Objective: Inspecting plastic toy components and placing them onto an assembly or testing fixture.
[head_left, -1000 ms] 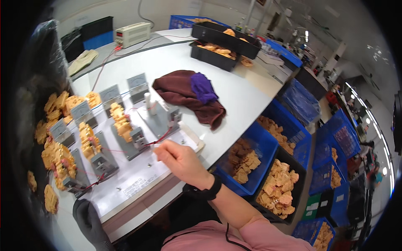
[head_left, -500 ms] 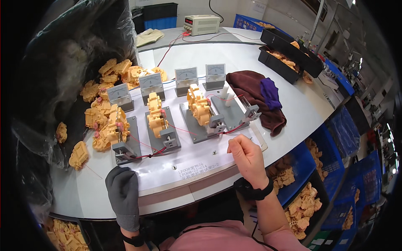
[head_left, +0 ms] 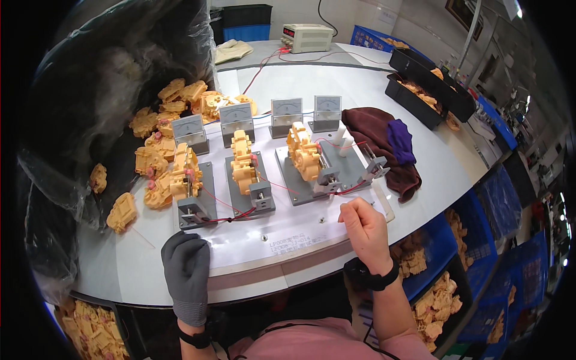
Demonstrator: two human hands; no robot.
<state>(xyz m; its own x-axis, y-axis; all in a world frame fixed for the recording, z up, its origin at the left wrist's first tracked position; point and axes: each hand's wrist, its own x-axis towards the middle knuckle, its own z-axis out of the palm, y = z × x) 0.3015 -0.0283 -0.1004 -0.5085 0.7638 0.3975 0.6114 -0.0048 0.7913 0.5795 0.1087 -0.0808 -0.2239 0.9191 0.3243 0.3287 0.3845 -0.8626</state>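
Note:
My left hand (head_left: 186, 270), in a grey glove, rests at the front edge of the white board (head_left: 240, 257) with its fingers curled in; nothing shows in it. My bare right hand (head_left: 367, 233) is closed in a loose fist over the board's right front, with no object visible in it. Between and beyond them stand grey fixtures with small panel meters (head_left: 237, 114). Yellow plastic gear housings sit on three of them: left (head_left: 185, 171), middle (head_left: 242, 165) and right (head_left: 304, 153). The rightmost fixture (head_left: 345, 162) bears white posts and no housing. Red wires link the fixtures.
Loose yellow housings (head_left: 150, 161) are heaped at left beside a plastic-draped black bin. A brown cloth (head_left: 401, 180) with a purple piece lies at right. Farther back are a power supply (head_left: 307, 38) and black trays (head_left: 414, 99). Blue crates (head_left: 429, 252) stand below the right edge.
The whole scene has shifted slightly to the right in view as the head turned. Both hands keep nearly the same place and closed pose; the housings stay on their fixtures.

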